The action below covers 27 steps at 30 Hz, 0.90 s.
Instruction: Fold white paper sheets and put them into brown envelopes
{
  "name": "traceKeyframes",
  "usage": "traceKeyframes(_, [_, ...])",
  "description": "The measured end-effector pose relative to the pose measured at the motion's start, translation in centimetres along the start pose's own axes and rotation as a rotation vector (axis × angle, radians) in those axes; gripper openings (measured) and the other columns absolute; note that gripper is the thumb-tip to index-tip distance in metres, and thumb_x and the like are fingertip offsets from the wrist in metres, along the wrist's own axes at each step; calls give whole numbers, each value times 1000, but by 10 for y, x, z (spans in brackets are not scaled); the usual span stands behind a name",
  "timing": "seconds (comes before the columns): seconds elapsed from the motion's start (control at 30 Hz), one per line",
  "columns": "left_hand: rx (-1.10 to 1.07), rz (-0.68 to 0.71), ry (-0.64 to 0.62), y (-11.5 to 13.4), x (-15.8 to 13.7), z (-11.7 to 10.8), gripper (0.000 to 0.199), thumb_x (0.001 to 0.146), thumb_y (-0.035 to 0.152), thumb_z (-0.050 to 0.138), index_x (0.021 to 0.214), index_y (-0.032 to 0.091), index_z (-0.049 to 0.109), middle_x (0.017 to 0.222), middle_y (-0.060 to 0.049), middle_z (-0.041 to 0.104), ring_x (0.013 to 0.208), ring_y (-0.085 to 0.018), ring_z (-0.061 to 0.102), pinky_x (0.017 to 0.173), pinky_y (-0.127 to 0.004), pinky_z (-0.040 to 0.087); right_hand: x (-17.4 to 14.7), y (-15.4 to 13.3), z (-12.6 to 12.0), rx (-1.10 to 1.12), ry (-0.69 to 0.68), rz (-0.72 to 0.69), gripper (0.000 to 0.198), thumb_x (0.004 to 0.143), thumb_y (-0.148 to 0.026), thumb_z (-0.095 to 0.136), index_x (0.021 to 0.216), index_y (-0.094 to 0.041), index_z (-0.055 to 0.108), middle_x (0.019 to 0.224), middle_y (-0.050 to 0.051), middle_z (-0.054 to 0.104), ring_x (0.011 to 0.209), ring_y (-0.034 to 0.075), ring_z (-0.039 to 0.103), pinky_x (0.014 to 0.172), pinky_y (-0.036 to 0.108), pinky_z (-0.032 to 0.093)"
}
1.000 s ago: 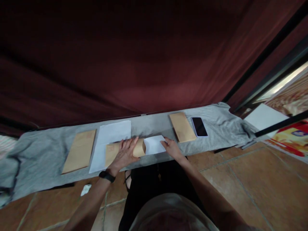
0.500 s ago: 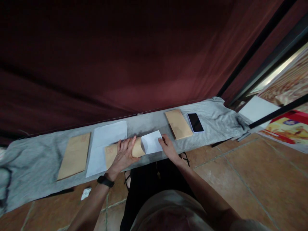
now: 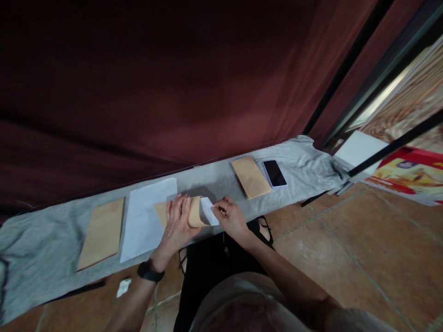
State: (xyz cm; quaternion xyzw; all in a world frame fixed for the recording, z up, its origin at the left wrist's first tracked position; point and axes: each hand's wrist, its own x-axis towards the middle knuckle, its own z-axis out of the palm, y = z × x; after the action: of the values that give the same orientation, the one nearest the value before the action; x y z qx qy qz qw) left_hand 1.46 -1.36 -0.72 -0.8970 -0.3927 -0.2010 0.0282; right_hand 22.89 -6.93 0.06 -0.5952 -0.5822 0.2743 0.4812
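My left hand [image 3: 179, 222] is wrapped round a brown paper envelope [image 3: 195, 212], whose open end bulges toward the right. A folded white sheet of paper [image 3: 208, 212] sticks partly out of that opening. The fingers of my right hand [image 3: 231, 218] pinch the sheet's outer edge. Part of the sheet is hidden inside the envelope. Under and left of my left hand lies a larger white sheet [image 3: 147, 221] with fold creases. Further left rests a brown envelope stack [image 3: 101, 234], apart from both hands.
A cloth-covered narrow bench [image 3: 211, 177] runs across in front of me. To the right lie more brown envelopes [image 3: 251, 177] and a phone [image 3: 275, 174]. A dark red curtain [image 3: 194, 92] hangs behind. A crumpled white scrap [image 3: 123, 287] is on the tiled floor, and a red-yellow box [image 3: 411, 177] stands right.
My right hand has moved left, and the folded white sheet now sits deeper in the envelope. The envelope's mouth is held wider and more tilted up. The view has shifted slightly.
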Motion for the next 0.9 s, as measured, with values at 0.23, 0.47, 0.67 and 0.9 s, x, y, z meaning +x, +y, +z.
traceKeyframes(0.23, [-19, 10, 57, 14, 10, -8, 111, 79, 51, 74, 160, 18, 5, 146, -24, 42, 145, -43, 36, 121, -67, 21, -2, -20, -8, -266, 103, -149, 15, 98, -29, 62, 96, -26, 77, 123, 8, 64, 116, 26, 56, 101, 43, 46])
traceKeyframes(0.47, [-6, 75, 84, 20, 13, -10, 111, 81, 49, 74, 160, 18, 3, 145, -23, 42, 143, -43, 38, 120, -67, 23, -1, -19, -6, -198, 38, -39, 20, 99, -23, 56, 92, -25, 74, 110, 3, 72, 95, 18, 68, 85, 27, 51])
traceKeyframes(0.67, [-1, 82, 55, 27, 18, -10, 109, 81, 46, 74, 160, 22, 2, 146, -22, 41, 143, -42, 39, 120, -67, 23, -3, -13, -5, -208, 39, -5, 19, 101, -26, 54, 97, -25, 72, 106, 4, 73, 90, 19, 69, 81, 27, 51])
traceKeyframes(0.9, [20, 146, 81, 29, 26, -10, 104, 80, 44, 75, 159, 17, 14, 145, -25, 43, 143, -43, 39, 120, -66, 24, -5, -2, -6, -140, 51, -29, 22, 99, -18, 51, 115, -26, 65, 111, 4, 69, 101, 20, 68, 90, 30, 52])
